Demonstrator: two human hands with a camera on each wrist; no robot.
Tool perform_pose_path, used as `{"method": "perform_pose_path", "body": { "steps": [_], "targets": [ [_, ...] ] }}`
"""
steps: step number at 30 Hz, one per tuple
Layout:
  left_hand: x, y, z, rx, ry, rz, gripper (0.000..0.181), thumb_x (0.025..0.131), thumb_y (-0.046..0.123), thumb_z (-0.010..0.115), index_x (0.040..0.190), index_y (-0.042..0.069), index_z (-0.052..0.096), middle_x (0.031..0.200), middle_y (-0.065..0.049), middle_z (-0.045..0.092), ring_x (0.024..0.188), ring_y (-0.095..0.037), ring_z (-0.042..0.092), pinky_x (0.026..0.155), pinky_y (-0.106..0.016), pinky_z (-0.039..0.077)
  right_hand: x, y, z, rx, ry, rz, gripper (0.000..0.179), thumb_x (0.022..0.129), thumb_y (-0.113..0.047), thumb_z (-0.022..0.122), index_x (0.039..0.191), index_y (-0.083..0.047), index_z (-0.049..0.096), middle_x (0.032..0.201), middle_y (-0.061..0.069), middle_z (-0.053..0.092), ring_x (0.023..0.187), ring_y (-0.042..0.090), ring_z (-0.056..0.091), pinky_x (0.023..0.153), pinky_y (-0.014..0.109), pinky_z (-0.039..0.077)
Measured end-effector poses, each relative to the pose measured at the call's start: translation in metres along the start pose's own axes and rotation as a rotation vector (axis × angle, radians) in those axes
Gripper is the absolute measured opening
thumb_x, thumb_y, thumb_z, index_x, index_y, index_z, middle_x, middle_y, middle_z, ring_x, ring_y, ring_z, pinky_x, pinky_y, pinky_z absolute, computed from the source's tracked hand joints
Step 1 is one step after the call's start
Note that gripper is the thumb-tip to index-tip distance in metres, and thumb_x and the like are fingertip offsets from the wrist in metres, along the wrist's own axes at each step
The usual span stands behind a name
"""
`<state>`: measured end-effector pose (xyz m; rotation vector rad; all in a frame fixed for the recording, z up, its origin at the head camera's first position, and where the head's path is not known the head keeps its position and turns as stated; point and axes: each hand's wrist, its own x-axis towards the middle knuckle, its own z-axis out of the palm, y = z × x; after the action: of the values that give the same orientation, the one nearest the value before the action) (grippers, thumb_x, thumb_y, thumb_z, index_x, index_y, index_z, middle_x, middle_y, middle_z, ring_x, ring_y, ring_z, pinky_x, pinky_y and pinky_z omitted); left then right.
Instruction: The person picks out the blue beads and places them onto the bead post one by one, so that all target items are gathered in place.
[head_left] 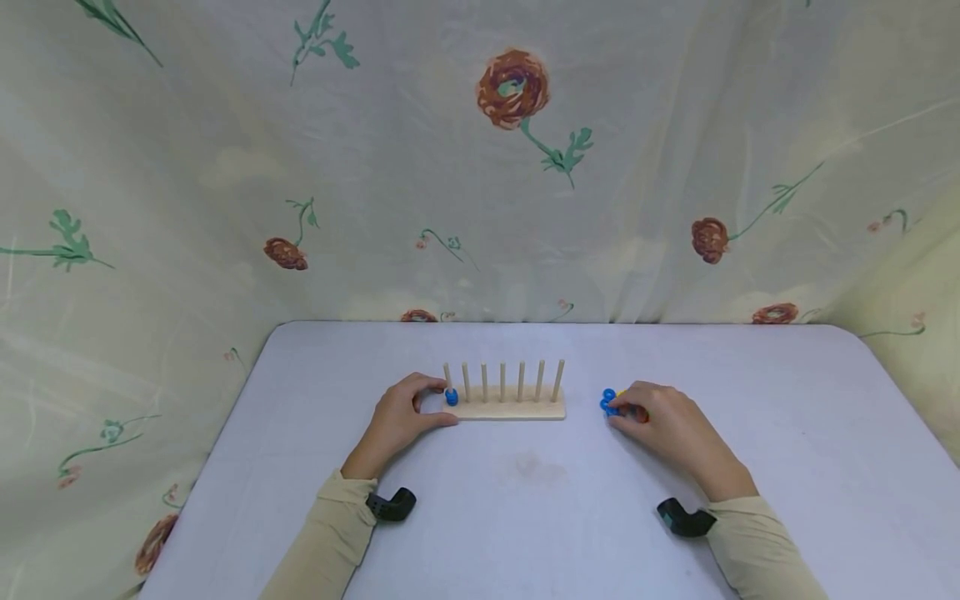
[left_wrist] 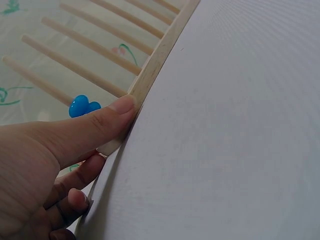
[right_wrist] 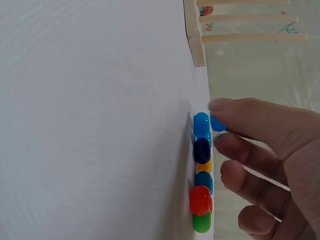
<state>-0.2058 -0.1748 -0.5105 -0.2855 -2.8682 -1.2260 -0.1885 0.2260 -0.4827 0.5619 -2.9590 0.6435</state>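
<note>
My left hand grips the left end of a wooden peg board, its thumb against the front edge. A row of several upright pegs stands on the board. Blue beads sit low on the leftmost peg, beside the left fingers. To the right of the board, my right hand pinches a blue bead between thumb and index finger, just above a small group of beads. In the right wrist view that group includes a dark blue bead, a red bead and a green bead.
Both hands work over a table with a white cover. Behind it hangs a pale curtain with a flower print. A black wrist camera is on the left wrist and another black camera on the right.
</note>
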Motion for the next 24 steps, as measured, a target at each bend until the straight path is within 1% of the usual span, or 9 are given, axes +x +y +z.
{"method": "perform_pose_path", "body": {
  "steps": [3, 11, 17, 21, 24],
  "targets": [
    [0.0002, -0.0004, 0.0002, 0.003, 0.000, 0.006, 0.054, 0.074, 0.033, 0.093, 0.121, 0.014, 0.075, 0.090, -0.001, 0.061, 0.071, -0.012, 0.042, 0.062, -0.024, 0.033, -0.0004, -0.0005, 0.0002, 0.000, 0.034, -0.020, 0.015, 0.089, -0.019, 0.082, 0.101, -0.012, 0.081, 0.081, -0.006, 0.066, 0.069, 0.008, 0.050, 0.062, 0.024, 0.042],
    [0.0000, 0.0000, -0.0004, 0.004, -0.002, 0.006, 0.054, 0.074, 0.032, 0.093, 0.122, 0.014, 0.075, 0.090, -0.001, 0.061, 0.070, -0.012, 0.042, 0.062, -0.023, 0.033, -0.0022, -0.0026, -0.0015, 0.004, 0.079, -0.028, 0.018, 0.090, -0.020, 0.081, 0.107, -0.012, 0.081, 0.078, -0.006, 0.068, 0.067, 0.007, 0.050, 0.061, 0.024, 0.042],
    [-0.0007, 0.0012, -0.0015, 0.001, -0.008, 0.000, 0.055, 0.074, 0.032, 0.093, 0.123, 0.014, 0.074, 0.090, -0.001, 0.061, 0.070, -0.012, 0.042, 0.063, -0.024, 0.033, -0.0027, -0.0026, -0.0020, 0.010, 0.133, -0.070, 0.018, 0.089, -0.018, 0.082, 0.107, -0.014, 0.081, 0.079, -0.007, 0.069, 0.065, 0.004, 0.050, 0.060, 0.023, 0.040],
    [-0.0002, -0.0005, -0.0006, 0.004, -0.006, 0.002, 0.054, 0.075, 0.033, 0.093, 0.122, 0.014, 0.075, 0.091, -0.001, 0.062, 0.070, -0.012, 0.042, 0.062, -0.024, 0.033, -0.0028, -0.0024, -0.0024, 0.020, 0.175, -0.097, 0.019, 0.088, -0.017, 0.083, 0.106, -0.014, 0.081, 0.081, -0.006, 0.069, 0.066, 0.006, 0.050, 0.059, 0.022, 0.039],
    [0.0003, -0.0014, 0.0002, 0.009, -0.004, 0.005, 0.054, 0.075, 0.034, 0.093, 0.122, 0.014, 0.075, 0.092, 0.000, 0.062, 0.070, -0.012, 0.042, 0.062, -0.024, 0.033, -0.0030, -0.0025, -0.0027, 0.021, 0.189, -0.103, 0.019, 0.088, -0.018, 0.083, 0.106, -0.014, 0.081, 0.081, -0.006, 0.069, 0.065, 0.007, 0.050, 0.059, 0.022, 0.038]
  ]
}}
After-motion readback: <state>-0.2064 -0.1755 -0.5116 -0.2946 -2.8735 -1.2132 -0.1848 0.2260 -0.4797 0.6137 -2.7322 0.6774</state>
